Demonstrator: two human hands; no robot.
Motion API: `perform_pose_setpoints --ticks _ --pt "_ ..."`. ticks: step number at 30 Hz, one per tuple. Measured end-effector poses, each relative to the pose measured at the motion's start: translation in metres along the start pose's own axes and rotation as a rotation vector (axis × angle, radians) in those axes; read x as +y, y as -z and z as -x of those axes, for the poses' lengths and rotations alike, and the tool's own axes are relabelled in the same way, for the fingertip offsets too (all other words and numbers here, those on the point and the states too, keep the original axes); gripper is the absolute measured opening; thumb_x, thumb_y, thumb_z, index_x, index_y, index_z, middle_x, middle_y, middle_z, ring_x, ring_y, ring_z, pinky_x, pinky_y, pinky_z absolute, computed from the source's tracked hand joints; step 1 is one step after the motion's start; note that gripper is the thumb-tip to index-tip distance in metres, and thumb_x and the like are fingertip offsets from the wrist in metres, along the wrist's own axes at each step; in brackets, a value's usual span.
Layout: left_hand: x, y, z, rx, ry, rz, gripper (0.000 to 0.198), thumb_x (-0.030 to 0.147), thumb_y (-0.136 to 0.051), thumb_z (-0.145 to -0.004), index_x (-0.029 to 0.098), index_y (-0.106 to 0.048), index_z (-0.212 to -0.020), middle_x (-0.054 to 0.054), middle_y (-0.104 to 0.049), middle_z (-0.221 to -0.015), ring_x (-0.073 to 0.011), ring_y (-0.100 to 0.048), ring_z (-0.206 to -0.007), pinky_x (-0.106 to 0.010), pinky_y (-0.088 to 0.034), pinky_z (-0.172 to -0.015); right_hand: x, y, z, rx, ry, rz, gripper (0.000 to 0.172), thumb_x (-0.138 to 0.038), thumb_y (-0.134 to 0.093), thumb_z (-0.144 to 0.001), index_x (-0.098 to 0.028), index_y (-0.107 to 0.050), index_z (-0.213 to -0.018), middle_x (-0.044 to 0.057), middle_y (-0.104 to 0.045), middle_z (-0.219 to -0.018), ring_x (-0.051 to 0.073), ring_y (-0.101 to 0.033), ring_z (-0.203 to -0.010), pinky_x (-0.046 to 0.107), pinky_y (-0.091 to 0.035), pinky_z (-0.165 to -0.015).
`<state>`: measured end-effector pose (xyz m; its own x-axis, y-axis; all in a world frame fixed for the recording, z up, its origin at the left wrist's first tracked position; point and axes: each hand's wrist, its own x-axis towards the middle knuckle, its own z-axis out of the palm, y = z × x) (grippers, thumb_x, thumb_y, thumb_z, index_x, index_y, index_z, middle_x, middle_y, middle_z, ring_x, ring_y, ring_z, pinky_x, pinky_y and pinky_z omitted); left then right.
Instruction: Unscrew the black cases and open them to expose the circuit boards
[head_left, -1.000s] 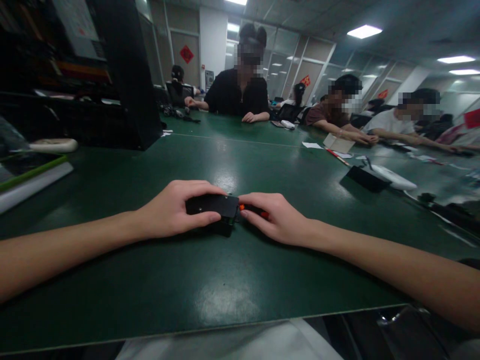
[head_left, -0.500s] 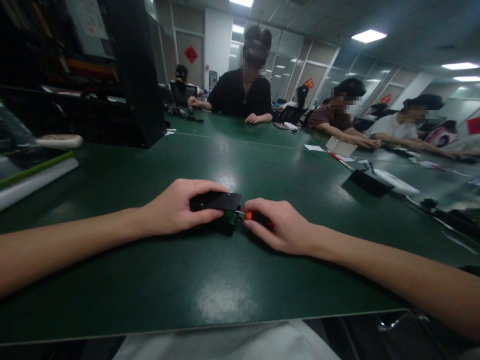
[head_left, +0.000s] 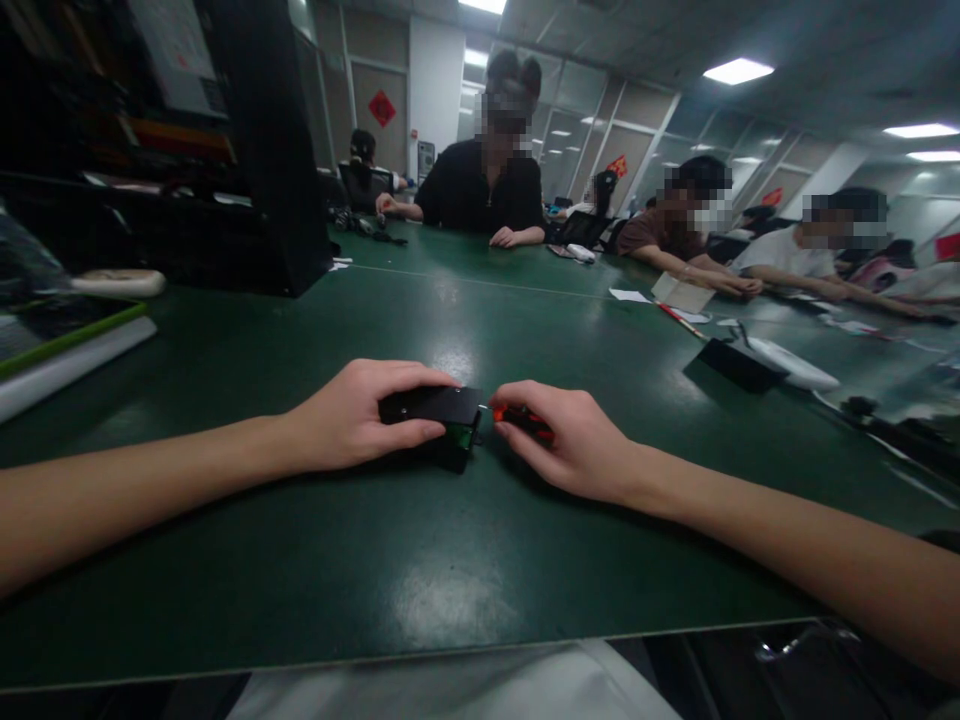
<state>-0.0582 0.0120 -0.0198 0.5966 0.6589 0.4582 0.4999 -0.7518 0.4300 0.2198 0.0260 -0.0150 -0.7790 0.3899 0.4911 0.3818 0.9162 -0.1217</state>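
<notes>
Near the middle of the green table (head_left: 330, 560), my left hand (head_left: 360, 415) grips a small black device (head_left: 454, 404) from its left end. Green parts show below the device's flat black top plate. My right hand (head_left: 574, 435) is closed around a screwdriver with an orange and black handle (head_left: 525, 418). The thin metal shaft points left at the device's right end; whether its tip touches cannot be made out. Both forearms lie low over the table.
A black cabinet (head_left: 289, 150) stands at the left, near a green-edged white tray (head_left: 82, 355). At the right lie a black box (head_left: 739, 364) and a white object (head_left: 799, 364). Several people sit across the table, among them a person in black (head_left: 480, 190).
My right hand and the screwdriver have moved slightly up and to the right, and the shaft now sits higher against the device's end. My left hand has barely moved.
</notes>
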Motion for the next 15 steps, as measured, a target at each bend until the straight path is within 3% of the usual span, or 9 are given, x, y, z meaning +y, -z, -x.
perform_pose_setpoints --ticks 8,15 --pt "0.0016 0.0011 0.0012 0.009 0.079 0.015 0.047 0.044 -0.065 -0.091 0.017 -0.061 -0.129 -0.005 -0.072 -0.112 -0.0203 -0.069 -0.096 -0.026 -0.051 -0.082 -0.0015 -0.008 -0.0038 -0.037 -0.054 -0.18 0.023 -0.023 -0.051 -0.097 -0.013 -0.056 -0.118 0.006 -0.068 -0.108 0.01 -0.064 -0.091 0.021 -0.051 -0.08" --pt "0.0028 0.0006 0.0003 -0.014 0.076 0.02 0.043 0.043 -0.062 -0.091 0.018 -0.064 -0.126 -0.006 -0.073 -0.112 -0.0223 -0.069 -0.097 -0.029 -0.051 -0.086 -0.0024 -0.0033 0.0005 0.035 0.089 -0.115 0.018 -0.02 -0.057 -0.092 -0.015 -0.057 -0.11 0.004 -0.067 -0.093 0.008 -0.061 -0.078 0.019 -0.048 -0.073"
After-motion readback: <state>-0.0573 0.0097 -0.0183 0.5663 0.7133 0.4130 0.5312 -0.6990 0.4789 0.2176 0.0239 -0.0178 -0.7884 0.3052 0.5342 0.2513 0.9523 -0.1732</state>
